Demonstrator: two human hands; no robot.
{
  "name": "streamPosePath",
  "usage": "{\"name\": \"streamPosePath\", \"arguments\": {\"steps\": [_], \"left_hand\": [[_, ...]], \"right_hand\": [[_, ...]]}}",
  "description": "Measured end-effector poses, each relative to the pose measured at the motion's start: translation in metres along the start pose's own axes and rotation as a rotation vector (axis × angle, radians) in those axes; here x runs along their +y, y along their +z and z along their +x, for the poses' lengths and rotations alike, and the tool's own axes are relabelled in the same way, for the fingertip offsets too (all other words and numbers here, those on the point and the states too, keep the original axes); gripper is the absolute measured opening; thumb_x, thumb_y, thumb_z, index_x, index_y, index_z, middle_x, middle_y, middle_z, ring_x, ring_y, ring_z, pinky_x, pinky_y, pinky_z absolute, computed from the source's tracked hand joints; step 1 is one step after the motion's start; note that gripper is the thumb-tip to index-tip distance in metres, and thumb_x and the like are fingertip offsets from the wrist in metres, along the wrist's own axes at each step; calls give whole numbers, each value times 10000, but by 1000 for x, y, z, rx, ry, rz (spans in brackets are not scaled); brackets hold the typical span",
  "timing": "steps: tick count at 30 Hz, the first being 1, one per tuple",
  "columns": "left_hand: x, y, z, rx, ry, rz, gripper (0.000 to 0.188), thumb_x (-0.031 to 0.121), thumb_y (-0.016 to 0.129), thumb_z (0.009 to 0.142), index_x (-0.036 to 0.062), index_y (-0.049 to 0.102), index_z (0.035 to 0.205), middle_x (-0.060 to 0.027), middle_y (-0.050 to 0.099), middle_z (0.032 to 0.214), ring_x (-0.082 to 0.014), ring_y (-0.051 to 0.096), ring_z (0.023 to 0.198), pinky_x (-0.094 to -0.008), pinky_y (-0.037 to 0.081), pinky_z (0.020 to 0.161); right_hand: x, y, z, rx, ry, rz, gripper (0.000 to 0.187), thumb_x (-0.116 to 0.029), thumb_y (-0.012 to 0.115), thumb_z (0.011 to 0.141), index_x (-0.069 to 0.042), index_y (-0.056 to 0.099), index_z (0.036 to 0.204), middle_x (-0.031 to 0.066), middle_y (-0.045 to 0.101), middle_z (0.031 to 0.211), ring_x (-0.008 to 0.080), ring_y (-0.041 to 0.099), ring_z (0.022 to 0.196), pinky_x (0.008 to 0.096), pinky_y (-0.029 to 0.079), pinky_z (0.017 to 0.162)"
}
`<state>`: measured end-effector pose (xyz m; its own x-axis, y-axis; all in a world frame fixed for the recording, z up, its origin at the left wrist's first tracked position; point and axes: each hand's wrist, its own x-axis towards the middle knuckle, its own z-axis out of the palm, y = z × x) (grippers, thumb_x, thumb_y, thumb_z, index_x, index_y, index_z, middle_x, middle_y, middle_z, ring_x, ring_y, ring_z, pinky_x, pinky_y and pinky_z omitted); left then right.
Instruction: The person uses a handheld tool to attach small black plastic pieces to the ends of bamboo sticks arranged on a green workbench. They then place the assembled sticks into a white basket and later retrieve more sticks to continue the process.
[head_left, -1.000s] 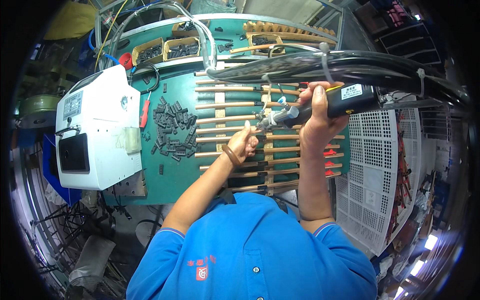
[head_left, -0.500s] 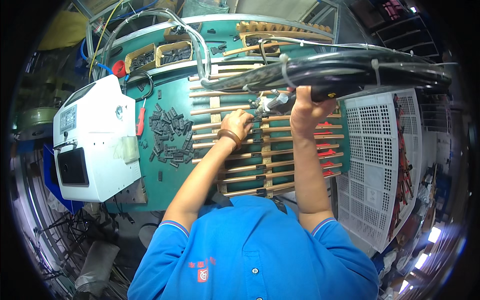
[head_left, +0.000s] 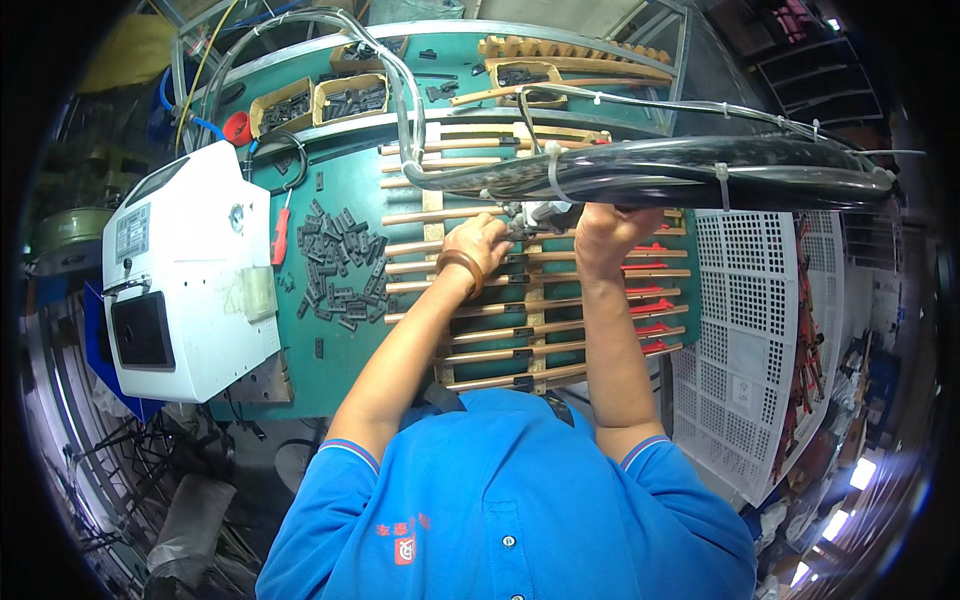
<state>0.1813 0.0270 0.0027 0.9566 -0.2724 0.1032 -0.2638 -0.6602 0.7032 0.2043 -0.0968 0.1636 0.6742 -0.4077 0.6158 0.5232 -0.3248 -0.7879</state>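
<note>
Handheld tool (head_left: 548, 215), its grey metal head pointing left, sits over the upper middle of a row of copper-coloured rods (head_left: 425, 217) at a green workbench (head_left: 345, 190). A worker in a blue shirt (head_left: 500, 480) has the right hand (head_left: 610, 238) curled around the tool's body, much of which is hidden by the hand and by a thick black cable bundle (head_left: 690, 172) crossing above. The left hand (head_left: 476, 245), a brown bangle (head_left: 462, 270) on its wrist, bends its fingers over the rods just beside the tool's tip; whether it pinches anything cannot be told. Black clips (head_left: 522, 333) and red pieces (head_left: 655, 328) line the rods. To the left lie a heap of small black parts (head_left: 340, 255) and a red-handled screwdriver (head_left: 281, 240), near a white machine (head_left: 190, 270); to the right stands a white perforated panel (head_left: 745, 330).
</note>
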Motion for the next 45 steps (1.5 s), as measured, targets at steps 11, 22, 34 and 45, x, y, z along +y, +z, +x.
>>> {"name": "streamPosePath", "arguments": {"steps": [11, 22, 34, 45], "left_hand": [[-3, 3, 1, -5, 8, -26, 166, 205, 728, 748, 111, 631, 843, -62, 581, 878, -299, 604, 820, -404, 490, 692], [-47, -25, -4, -96, 172, -45, 105, 191, 700, 800, 142, 690, 892, -91, 685, 928, -293, 655, 828, -385, 526, 714], [-49, -18, -9, -15, 197, 6, 151, 215, 651, 828, 177, 706, 962, -87, 681, 919, -330, 612, 893, -448, 462, 823], [-44, -39, -23, 276, 277, -195, 187, 41, 675, 774, 79, 666, 957, -90, 646, 1006, -279, 624, 926, -353, 509, 800]], "right_hand": [[-2, 3, -1, -78, -131, -19, 349, 36, 666, 726, 15, 509, 1037, 33, 586, 902, 96, 549, 751, 206, 459, 725], [8, -4, -3, -142, -280, -188, 324, -129, 685, 791, -3, 517, 1039, 33, 593, 847, 129, 540, 697, 253, 464, 710], [85, -33, -58, -450, -79, -352, 601, -385, 576, 858, -69, 364, 1323, 156, 402, 1258, 306, 435, 1119, 410, 364, 972], [-65, 2, 50, -8, 144, 229, 306, 7, 561, 834, 61, 483, 1125, 123, 642, 917, 179, 660, 704, 233, 544, 548]]}}
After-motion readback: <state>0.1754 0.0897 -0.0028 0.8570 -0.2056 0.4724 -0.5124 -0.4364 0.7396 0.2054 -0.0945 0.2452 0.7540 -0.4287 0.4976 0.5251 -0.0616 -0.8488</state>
